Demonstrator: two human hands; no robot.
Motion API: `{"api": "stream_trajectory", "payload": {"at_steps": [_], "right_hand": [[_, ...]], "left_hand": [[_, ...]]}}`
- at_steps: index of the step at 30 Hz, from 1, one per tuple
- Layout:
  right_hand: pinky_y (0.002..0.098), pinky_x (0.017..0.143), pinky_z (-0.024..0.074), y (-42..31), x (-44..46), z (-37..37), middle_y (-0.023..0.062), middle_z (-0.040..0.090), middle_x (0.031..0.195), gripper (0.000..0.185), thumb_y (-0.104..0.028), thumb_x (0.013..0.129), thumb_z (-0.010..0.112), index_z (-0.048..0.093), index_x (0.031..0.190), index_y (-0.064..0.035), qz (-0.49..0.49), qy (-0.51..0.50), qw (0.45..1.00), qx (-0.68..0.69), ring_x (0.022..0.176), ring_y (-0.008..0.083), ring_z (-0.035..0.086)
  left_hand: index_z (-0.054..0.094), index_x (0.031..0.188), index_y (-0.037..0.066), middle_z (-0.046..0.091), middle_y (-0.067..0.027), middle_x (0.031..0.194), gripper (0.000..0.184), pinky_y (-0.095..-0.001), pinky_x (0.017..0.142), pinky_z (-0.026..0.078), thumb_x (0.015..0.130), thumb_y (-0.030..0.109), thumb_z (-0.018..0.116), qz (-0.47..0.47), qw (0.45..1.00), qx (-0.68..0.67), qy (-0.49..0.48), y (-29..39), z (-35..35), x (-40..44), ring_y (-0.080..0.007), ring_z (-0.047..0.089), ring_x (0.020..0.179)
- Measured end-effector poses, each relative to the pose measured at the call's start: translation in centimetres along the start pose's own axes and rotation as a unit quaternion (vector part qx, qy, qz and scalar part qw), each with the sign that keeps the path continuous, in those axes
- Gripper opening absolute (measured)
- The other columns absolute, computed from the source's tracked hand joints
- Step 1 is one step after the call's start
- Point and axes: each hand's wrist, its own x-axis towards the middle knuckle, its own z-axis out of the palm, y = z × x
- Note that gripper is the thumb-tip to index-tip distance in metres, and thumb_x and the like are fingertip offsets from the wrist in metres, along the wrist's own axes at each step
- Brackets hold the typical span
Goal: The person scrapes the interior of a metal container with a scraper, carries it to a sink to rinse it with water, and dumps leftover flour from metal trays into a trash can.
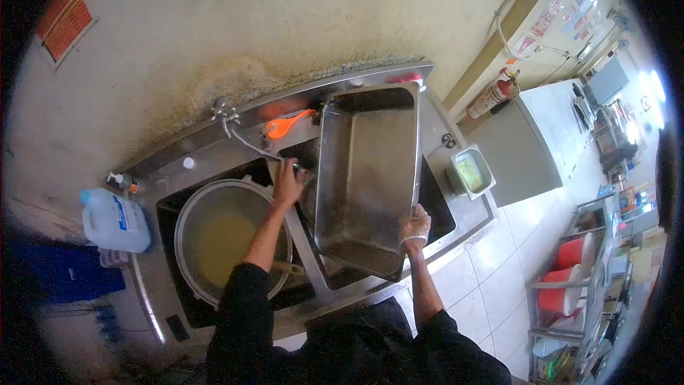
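My right hand (415, 228), in a clear glove, is closed on the near right rim of a deep rectangular steel pan (377, 164). The pan is tilted over the right sink basin (438, 210). My left hand (288, 180) is closed at the end of the faucet's spout (249, 145), just left of the pan; what its fingers grip is partly hidden. Below my left forearm, a large round pot (214, 242) with cloudy yellowish liquid sits in the left basin.
An orange spoon (285, 124) lies behind the basins, near the faucet (225, 111). A small steel container (470, 172) and black scissors (448, 140) are on the right ledge. At the left stand a plastic jug (117, 221) and a pump bottle (122, 182).
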Motion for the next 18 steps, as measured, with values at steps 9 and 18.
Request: {"api": "stream_trajectory", "payload": {"at_steps": [9,18], "right_hand": [[0.0422,0.059,0.0379,1.1,-2.1,-2.3,0.0125,0.051,0.064,0.017,-0.021,0.072,0.058,0.05,0.069,-0.0055,-0.04,-0.004,0.996,-0.076,0.066,0.0354,0.052],[0.0351,0.075,0.0422,3.5,0.1,-7.0,0.011,0.059,0.088,0.035,-0.022,0.079,0.068,0.056,0.105,-0.0017,-0.002,0.053,0.99,0.129,0.084,0.0218,0.053]], "left_hand": [[0.048,0.118,0.0,0.055,-0.0159,0.11,0.066,-0.0397,0.089,0.04,0.081,0.054,0.062,-0.245,0.948,-0.204,-0.009,5.8,6.7,-3.0,-0.0276,0.053,0.104],[0.045,0.071,0.006,0.033,0.0046,0.061,0.047,-0.0258,0.053,0.033,0.076,0.043,0.073,-0.051,0.9,-0.347,0.259,16.3,-0.3,5.1,-0.0092,0.032,0.057]]}}
